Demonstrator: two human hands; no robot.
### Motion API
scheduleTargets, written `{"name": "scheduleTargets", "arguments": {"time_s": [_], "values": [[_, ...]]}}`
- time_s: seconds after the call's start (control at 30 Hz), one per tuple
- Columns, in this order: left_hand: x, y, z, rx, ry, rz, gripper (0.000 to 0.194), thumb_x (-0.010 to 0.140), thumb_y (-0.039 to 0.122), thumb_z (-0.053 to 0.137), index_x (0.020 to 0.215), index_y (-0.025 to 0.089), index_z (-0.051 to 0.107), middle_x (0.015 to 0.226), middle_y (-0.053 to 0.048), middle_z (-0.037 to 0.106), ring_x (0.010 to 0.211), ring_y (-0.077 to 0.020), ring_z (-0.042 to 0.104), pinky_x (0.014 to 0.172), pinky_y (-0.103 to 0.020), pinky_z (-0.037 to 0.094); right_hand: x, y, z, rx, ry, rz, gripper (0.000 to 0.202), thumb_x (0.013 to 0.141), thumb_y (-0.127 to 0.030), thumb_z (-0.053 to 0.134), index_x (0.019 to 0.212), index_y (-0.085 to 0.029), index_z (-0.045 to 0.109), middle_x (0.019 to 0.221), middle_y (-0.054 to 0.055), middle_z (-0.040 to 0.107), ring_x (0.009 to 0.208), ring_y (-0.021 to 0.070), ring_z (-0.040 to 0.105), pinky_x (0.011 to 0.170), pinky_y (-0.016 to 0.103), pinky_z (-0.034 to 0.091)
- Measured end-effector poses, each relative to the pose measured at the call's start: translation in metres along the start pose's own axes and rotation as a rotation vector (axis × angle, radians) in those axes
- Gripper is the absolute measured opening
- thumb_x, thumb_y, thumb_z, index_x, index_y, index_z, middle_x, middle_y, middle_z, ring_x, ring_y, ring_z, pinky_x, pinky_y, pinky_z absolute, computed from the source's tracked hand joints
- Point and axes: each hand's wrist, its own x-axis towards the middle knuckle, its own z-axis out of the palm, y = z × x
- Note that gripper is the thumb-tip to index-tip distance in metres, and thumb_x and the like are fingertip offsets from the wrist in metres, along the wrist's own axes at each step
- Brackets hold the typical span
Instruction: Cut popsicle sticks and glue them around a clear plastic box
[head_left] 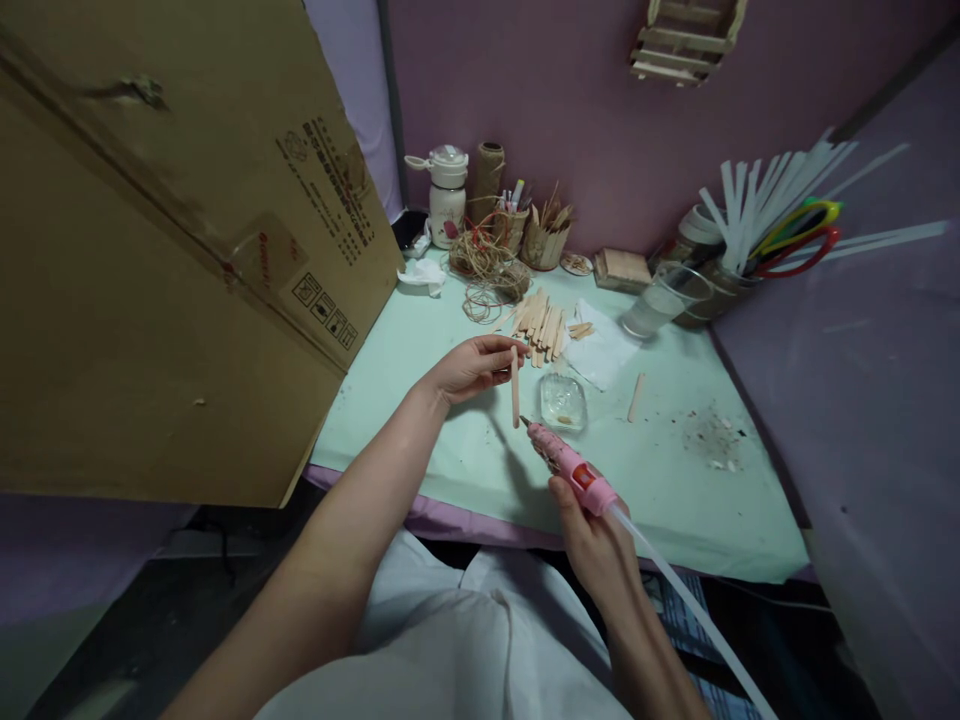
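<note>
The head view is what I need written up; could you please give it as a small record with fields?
left hand: grip on the far end of a wooden craft stick
right hand: holds a pink glue gun
nozzle: at the craft stick's near end; contact unclear
glue stick: long, trailing from the gun's rear
glass dish: on the pale green cloth
spare sticks: pile behind the dish; single stick to its right
back left: lidded bottle, tangled twine
far left: cardboard
</note>
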Motion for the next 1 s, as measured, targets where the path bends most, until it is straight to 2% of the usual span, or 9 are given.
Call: {"name": "scheduleTargets", "arguments": {"time_s": [0.17,0.33,0.53,0.73,1.0], "values": [[0.000,-0.001,0.002,0.011,-0.013,-0.019,0.040,0.053,0.036,0.094,0.083,0.015,0.077,0.076,-0.002,0.068,0.074,-0.0095,0.059,0.072,-0.024,0.044,0.005,-0.005,0.000,0.030,0.018,0.036,0.044,0.097,-0.043,0.048,0.134,-0.024,0.062,0.123,0.008,0.070,0.114,0.0269,0.064,0.095,0.039,0.052],[0.000,0.000,0.006,0.057,-0.039,-0.054,0.039,0.053,0.035,0.093,0.082,0.015,0.077,0.073,-0.002,0.067,0.072,-0.0094,0.058,0.070,-0.024,0.043,0.013,-0.008,0.000,-0.009,0.032,0.076,0.043,0.095,-0.048,0.049,0.128,-0.024,0.065,0.104,0.007,0.074,0.095,0.0253,0.067,0.082,0.036,0.054],[-0.001,0.000,0.008,0.091,-0.077,-0.087,0.040,0.052,0.035,0.094,0.080,0.012,0.077,0.070,-0.002,0.067,0.068,-0.0085,0.057,0.068,-0.025,0.041,0.017,-0.006,0.003,-0.004,0.062,0.030,0.044,0.096,-0.049,0.048,0.128,-0.023,0.064,0.104,0.008,0.073,0.104,0.0274,0.065,0.087,0.038,0.053],[0.000,-0.001,0.006,0.095,-0.075,-0.106,0.040,0.052,0.034,0.094,0.081,0.013,0.078,0.070,-0.003,0.068,0.067,-0.0090,0.058,0.071,-0.026,0.043,0.019,-0.005,0.004,0.001,0.040,0.033,0.048,0.096,-0.051,0.046,0.132,-0.023,0.062,0.112,0.009,0.072,0.104,0.0279,0.065,0.089,0.040,0.052],[0.000,0.000,0.009,0.081,-0.059,-0.100,0.040,0.047,0.035,0.095,0.078,0.014,0.079,0.070,-0.003,0.069,0.068,-0.0087,0.059,0.068,-0.023,0.043,0.017,-0.004,0.005,-0.007,0.056,0.051,0.042,0.096,-0.049,0.048,0.123,-0.023,0.066,0.103,0.008,0.073,0.104,0.0278,0.065,0.089,0.038,0.053]]}}
